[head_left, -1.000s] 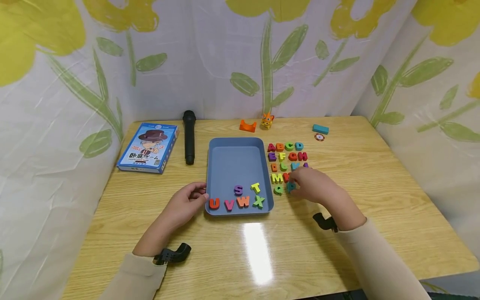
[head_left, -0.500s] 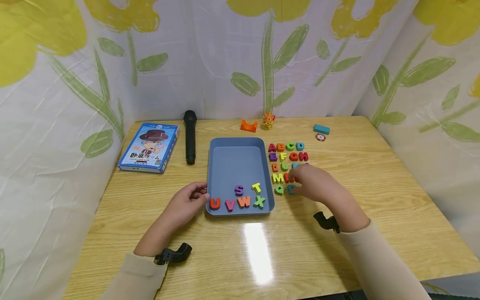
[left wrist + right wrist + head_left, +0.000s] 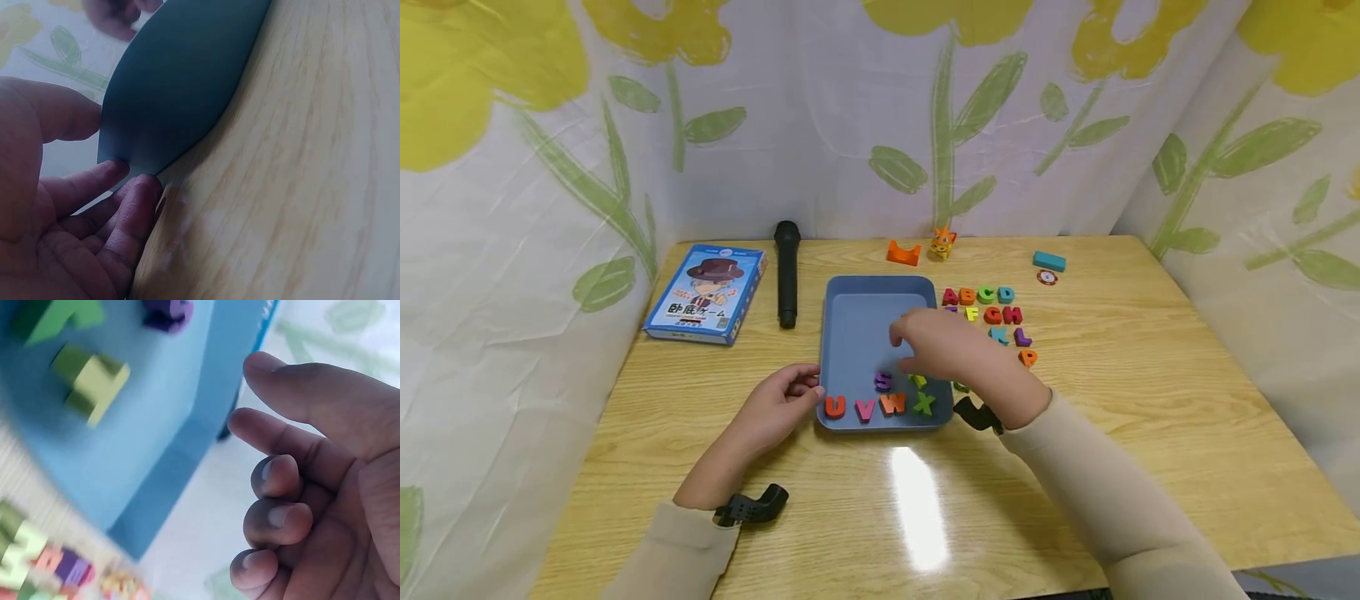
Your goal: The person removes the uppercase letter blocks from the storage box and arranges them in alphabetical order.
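Observation:
A blue-grey tray (image 3: 865, 325) lies on the table with letter pieces inside: a red U (image 3: 835, 407), pink V (image 3: 865, 410), orange W (image 3: 892, 404), green X (image 3: 924, 404), purple S (image 3: 883, 382) and yellow T (image 3: 92, 384). My left hand (image 3: 778, 408) holds the tray's left side near the front corner, thumb at the rim and fingertips against the outer wall (image 3: 175, 81). Over the tray's right half hovers my right hand (image 3: 943, 342). In the right wrist view its thumb and forefinger stand slightly apart with nothing between them; the other fingers curl loosely.
Rows of letters, among them a red H (image 3: 1012, 315), purple L (image 3: 1023, 337) and orange P (image 3: 1028, 357), lie right of the tray, partly hidden by my right arm. Behind are a boxed game (image 3: 706, 292), microphone (image 3: 787, 275), orange stand (image 3: 903, 253), figurine (image 3: 942, 242), teal block (image 3: 1049, 262) and chip (image 3: 1047, 277).
My right hand has moved left from the lower letter rows to above the tray, uncovering the L and orange P. The left hand stays at the tray's side.

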Demonstrator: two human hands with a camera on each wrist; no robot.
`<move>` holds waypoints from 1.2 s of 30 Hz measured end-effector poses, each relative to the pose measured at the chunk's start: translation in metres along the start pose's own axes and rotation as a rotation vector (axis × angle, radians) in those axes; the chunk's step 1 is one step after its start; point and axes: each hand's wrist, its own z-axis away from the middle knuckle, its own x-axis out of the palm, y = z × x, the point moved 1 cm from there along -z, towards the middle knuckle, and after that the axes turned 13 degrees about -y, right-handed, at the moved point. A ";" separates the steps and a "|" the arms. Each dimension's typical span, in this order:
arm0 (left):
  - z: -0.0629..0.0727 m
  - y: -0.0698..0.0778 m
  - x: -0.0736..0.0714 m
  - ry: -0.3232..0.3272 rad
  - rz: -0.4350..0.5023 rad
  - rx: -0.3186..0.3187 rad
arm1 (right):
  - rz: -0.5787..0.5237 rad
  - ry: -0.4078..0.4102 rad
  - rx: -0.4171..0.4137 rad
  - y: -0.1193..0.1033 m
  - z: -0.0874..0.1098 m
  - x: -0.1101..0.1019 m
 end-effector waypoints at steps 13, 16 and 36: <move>-0.005 0.001 0.004 0.002 0.010 0.007 | 0.066 -0.115 -0.027 -0.021 -0.028 0.012; -0.005 0.002 0.003 0.005 0.007 0.006 | 0.066 -0.116 -0.015 -0.017 -0.028 0.013; 0.001 0.002 0.000 0.001 0.018 -0.003 | 0.066 -0.110 -0.028 -0.016 -0.034 0.016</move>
